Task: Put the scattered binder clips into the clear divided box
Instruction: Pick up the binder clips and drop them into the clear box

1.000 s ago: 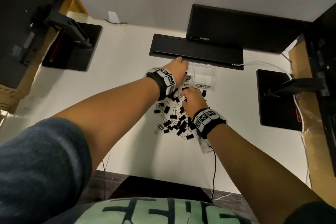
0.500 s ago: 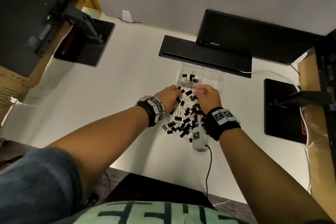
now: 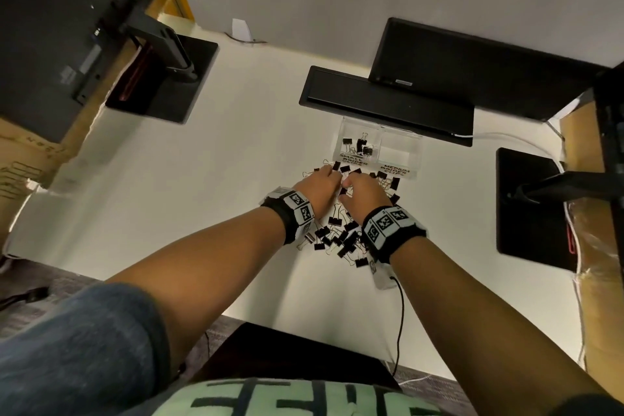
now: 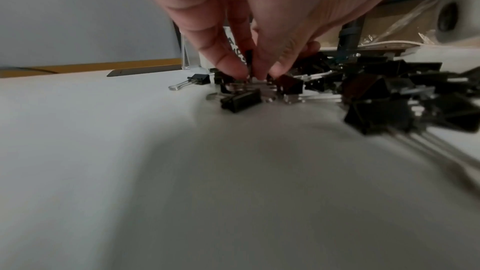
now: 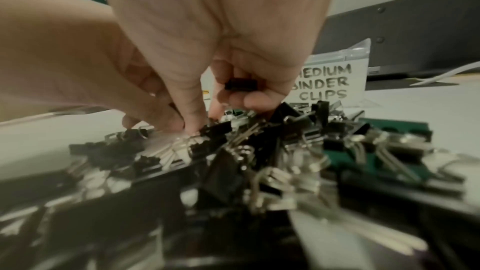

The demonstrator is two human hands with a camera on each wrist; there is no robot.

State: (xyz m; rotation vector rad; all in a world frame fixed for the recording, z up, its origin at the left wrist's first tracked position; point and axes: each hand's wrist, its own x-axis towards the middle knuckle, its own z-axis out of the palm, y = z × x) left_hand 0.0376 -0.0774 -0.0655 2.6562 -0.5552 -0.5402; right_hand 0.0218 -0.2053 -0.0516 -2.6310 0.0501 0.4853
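Black binder clips [image 3: 341, 236] lie in a loose pile on the white desk [image 3: 236, 179], just in front of the clear divided box [image 3: 417, 159]. Its left cell, labelled SMALL, holds several clips [image 3: 359, 145]; the right cell, labelled MEDIUM [image 5: 324, 83], shows none. My left hand [image 3: 332, 172] reaches down at the pile's far edge and pinches a small clip [image 4: 248, 59] between thumb and fingertips [image 4: 228, 65]. My right hand [image 3: 346, 184] is beside it, touching the pile with thumb and forefinger [image 5: 193, 122], while its curled fingers keep a small black clip [image 5: 241, 84].
A black keyboard [image 3: 385, 105] and a monitor [image 3: 472, 67] stand right behind the box. Monitor bases sit at the left [image 3: 162, 78] and right [image 3: 530, 209]. A white cable [image 3: 506, 138] runs at the right. A wrist camera's black cable [image 3: 401, 321] trails toward the near edge.
My left hand has come back from over the box to the pile and now pinches a clip. My right hand stayed on the pile, shifting slightly toward its far edge.
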